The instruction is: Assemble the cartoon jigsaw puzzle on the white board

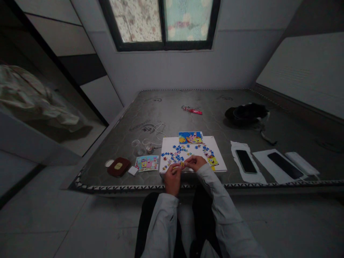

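Note:
My left hand (172,179) and my right hand (196,163) meet over the front edge of a white box (217,150). Both are closed in a pinch on small yellow and pink jigsaw pieces (182,164) between the fingertips; whether these are joined I cannot tell. Loose jigsaw pieces (176,156), mostly blue, lie scattered on the box top behind my fingers. To the right of my right hand lies a partly assembled yellow puzzle section (212,161). At the back edge of the box sits a blue picture card (190,137) with cartoon figures.
Left of the box are another cartoon picture card (147,163), a brown case (119,167), a small white square (133,170) and clear plastic items (139,148). Rightward lie a phone (245,161), a dark slab (285,165) and a white block (302,163). Farther back are a red wrapper (192,110) and a dark cap (246,114).

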Demonstrator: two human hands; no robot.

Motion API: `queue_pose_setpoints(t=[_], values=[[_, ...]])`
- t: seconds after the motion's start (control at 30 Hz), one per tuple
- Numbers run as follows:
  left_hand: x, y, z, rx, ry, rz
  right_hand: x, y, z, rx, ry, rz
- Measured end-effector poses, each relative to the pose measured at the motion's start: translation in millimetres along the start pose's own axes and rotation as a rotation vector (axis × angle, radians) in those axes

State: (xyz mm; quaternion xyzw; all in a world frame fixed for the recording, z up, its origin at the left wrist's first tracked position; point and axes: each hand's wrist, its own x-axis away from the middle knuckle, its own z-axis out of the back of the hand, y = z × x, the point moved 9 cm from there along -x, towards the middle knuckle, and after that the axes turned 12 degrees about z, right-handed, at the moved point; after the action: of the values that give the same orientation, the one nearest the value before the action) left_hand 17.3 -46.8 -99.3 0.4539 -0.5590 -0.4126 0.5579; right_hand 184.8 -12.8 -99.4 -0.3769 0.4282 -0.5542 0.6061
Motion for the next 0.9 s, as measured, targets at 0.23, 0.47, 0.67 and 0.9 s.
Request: queue_pose_setpoints(t=[0.23,0.47,0.67,0.9], values=[[-1,1,0.6,-0.008,0.001,-0.015,0,2,-2,-0.031,-0.010,0.001],[1,4,-0.3,0.011,-0.009,-0.016,-2,4,-3,-0.106,-0.004,0.000],[1,3,8.4,0.112,0.059,0.019,0,16,53,0.046,0.173,-0.014],[2,5,8.3,0.052,0.076,0.007,20,33,112,0.464,0.319,-0.109]])
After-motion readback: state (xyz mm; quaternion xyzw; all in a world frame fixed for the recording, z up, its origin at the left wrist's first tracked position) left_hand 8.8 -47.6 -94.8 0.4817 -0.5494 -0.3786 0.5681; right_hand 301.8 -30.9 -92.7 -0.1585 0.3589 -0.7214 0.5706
